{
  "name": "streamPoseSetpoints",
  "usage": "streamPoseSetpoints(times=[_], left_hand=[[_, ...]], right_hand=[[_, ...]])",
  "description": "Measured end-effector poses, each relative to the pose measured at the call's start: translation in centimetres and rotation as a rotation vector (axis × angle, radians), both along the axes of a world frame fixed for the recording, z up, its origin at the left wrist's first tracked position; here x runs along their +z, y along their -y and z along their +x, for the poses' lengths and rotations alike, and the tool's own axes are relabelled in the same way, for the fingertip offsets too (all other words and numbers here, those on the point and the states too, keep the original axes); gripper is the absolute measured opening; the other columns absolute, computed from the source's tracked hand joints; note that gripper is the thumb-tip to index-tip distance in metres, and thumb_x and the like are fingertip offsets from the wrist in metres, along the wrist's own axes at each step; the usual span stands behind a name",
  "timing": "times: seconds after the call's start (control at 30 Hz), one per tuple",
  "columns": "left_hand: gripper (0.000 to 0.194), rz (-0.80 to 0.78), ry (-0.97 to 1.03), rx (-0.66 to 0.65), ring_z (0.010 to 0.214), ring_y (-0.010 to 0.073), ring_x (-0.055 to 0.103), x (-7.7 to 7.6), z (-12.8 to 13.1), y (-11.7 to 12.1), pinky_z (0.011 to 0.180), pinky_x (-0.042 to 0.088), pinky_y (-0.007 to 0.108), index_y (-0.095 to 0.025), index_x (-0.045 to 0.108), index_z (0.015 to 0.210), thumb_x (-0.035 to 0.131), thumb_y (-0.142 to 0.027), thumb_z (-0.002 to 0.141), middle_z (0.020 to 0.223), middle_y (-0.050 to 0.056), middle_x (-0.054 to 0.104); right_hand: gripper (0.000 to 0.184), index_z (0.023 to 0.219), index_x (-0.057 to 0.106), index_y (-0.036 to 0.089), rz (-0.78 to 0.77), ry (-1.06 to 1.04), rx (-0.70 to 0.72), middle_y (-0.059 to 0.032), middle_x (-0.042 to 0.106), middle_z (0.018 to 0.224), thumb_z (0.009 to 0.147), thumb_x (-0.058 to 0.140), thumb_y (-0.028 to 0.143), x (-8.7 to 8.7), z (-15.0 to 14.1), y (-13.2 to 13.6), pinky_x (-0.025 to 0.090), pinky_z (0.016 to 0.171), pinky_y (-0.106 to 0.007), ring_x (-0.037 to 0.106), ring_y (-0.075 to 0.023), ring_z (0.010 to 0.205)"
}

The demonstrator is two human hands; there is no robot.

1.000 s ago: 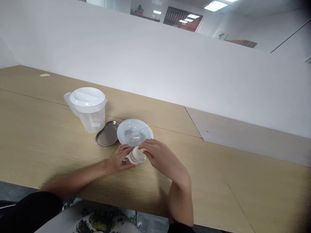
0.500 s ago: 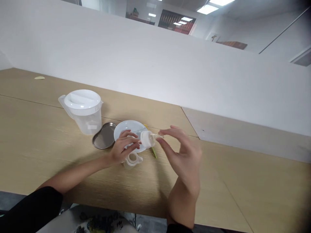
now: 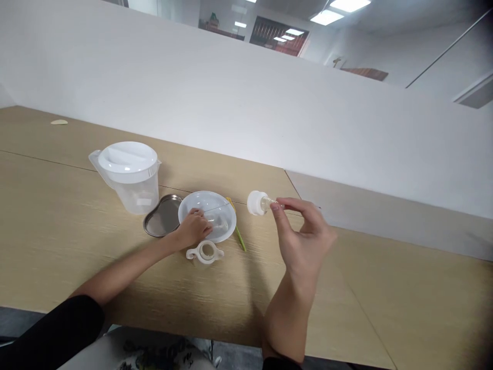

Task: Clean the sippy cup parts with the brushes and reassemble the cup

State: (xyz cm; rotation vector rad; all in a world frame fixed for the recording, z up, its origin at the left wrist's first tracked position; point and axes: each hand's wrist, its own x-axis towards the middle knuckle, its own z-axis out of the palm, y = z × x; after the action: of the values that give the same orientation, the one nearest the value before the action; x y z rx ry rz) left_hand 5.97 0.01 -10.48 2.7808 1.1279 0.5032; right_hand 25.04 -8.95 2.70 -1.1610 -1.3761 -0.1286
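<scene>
My right hand (image 3: 304,237) is raised above the table and pinches the clear teat end of a white bottle cap (image 3: 257,202) between thumb and forefinger. My left hand (image 3: 191,230) rests at the near rim of a white bowl (image 3: 225,206), fingers curled around a small clear part I cannot make out. Just in front of the bowl stands a small white baby bottle with two side handles (image 3: 205,253), its mouth uncovered. A thin green stick (image 3: 239,235) lies to the right of the bowl.
A clear plastic jug with a white lid (image 3: 129,174) stands at the left. A small oval metal dish (image 3: 164,222) lies between jug and bowl. The wooden table (image 3: 57,226) ends at a white partition wall (image 3: 231,108). A small yellow scrap (image 3: 59,122) lies far left.
My right hand lifted the white cap off the bottle and carried it up and to the right. My left hand let go of the bottle and moved to the bowl.
</scene>
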Motion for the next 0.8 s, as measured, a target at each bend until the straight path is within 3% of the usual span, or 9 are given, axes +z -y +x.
streamPoseSetpoints(times=[0.1, 0.2, 0.3, 0.43, 0.47, 0.53, 0.63, 0.8], left_hand=[[0.027, -0.038, -0.028, 0.018, 0.079, 0.0263, 0.062, -0.5, 0.3, -0.5, 0.082, 0.040, 0.044, -0.015, 0.069, 0.066, 0.054, -0.024, 0.087, 0.062, 0.009, 0.065], [0.021, -0.023, -0.048, 0.018, 0.080, 0.0268, 0.063, 0.4, 0.2, -0.6, 0.078, 0.042, 0.041, -0.015, 0.072, 0.077, 0.057, -0.027, 0.086, 0.069, 0.010, 0.068], [0.026, 0.034, 0.031, 0.042, 0.084, 0.0247, 0.066, 3.3, -0.3, 0.3, 0.082, 0.044, 0.039, -0.016, 0.069, 0.104, 0.059, -0.032, 0.086, 0.083, 0.009, 0.071], [0.076, -0.032, 0.329, 0.032, 0.098, 0.0212, 0.065, 7.8, -0.9, 2.1, 0.086, 0.048, 0.033, -0.022, 0.037, 0.141, 0.069, -0.047, 0.077, 0.121, 0.007, 0.064], [0.080, -0.029, 0.394, 0.013, 0.104, 0.0210, 0.063, 8.6, -0.9, 2.5, 0.088, 0.049, 0.033, -0.023, 0.033, 0.143, 0.069, -0.049, 0.076, 0.127, 0.007, 0.061], [0.068, 0.030, 0.497, -0.024, 0.110, 0.0202, 0.061, 9.4, -0.8, 3.1, 0.091, 0.049, 0.032, -0.023, 0.039, 0.138, 0.065, -0.049, 0.081, 0.128, 0.006, 0.060], [0.042, 0.186, 0.576, -0.075, 0.106, 0.0186, 0.063, 9.4, -0.6, 3.4, 0.093, 0.051, 0.033, -0.019, 0.055, 0.122, 0.056, -0.045, 0.089, 0.117, 0.006, 0.066], [0.035, 0.412, 0.557, -0.081, 0.102, 0.0179, 0.065, 9.4, -1.2, 4.1, 0.091, 0.053, 0.032, -0.018, 0.057, 0.120, 0.057, -0.036, 0.090, 0.113, 0.006, 0.068]], right_hand=[[0.006, 0.083, 0.066, 0.022, -0.024, 0.047, 0.021, -0.0006, 0.068, 0.080, 0.082, 0.064, 0.028, -0.2, -0.3, -0.3, 0.051, 0.075, -0.034, 0.063, -0.0152, 0.075], [0.008, 0.083, 0.066, 0.022, -0.066, 0.089, 0.030, -0.0011, 0.068, 0.079, 0.083, 0.063, 0.029, -0.5, -0.5, -0.7, 0.052, 0.073, -0.033, 0.063, -0.0155, 0.074], [0.009, 0.083, 0.067, 0.021, -0.113, 0.072, 0.064, -0.0018, 0.069, 0.081, 0.083, 0.063, 0.029, -0.9, -0.9, -1.0, 0.054, 0.071, -0.032, 0.064, -0.0148, 0.071], [0.010, 0.088, 0.066, 0.021, -0.203, -0.028, 0.177, -0.0014, 0.068, 0.082, 0.081, 0.064, 0.028, -1.6, -1.9, -1.4, 0.056, 0.066, -0.028, 0.064, -0.0123, 0.066], [0.012, 0.091, 0.066, 0.021, -0.225, -0.043, 0.215, -0.0016, 0.068, 0.083, 0.081, 0.064, 0.027, -1.8, -2.2, -1.5, 0.056, 0.064, -0.027, 0.064, -0.0123, 0.067], [0.016, 0.096, 0.065, 0.021, -0.269, -0.038, 0.281, -0.0026, 0.067, 0.086, 0.081, 0.063, 0.027, -2.0, -2.7, -1.5, 0.056, 0.060, -0.025, 0.065, -0.0132, 0.073], [0.020, 0.101, 0.064, 0.021, -0.328, 0.015, 0.341, -0.0043, 0.066, 0.091, 0.083, 0.059, 0.026, -2.0, -3.2, -1.5, 0.057, 0.060, -0.024, 0.064, -0.0144, 0.080], [0.020, 0.102, 0.064, 0.022, -0.314, 0.139, 0.409, -0.0057, 0.066, 0.097, 0.085, 0.054, 0.023, -1.7, -3.5, -1.1, 0.057, 0.072, -0.030, 0.064, -0.0149, 0.083]])
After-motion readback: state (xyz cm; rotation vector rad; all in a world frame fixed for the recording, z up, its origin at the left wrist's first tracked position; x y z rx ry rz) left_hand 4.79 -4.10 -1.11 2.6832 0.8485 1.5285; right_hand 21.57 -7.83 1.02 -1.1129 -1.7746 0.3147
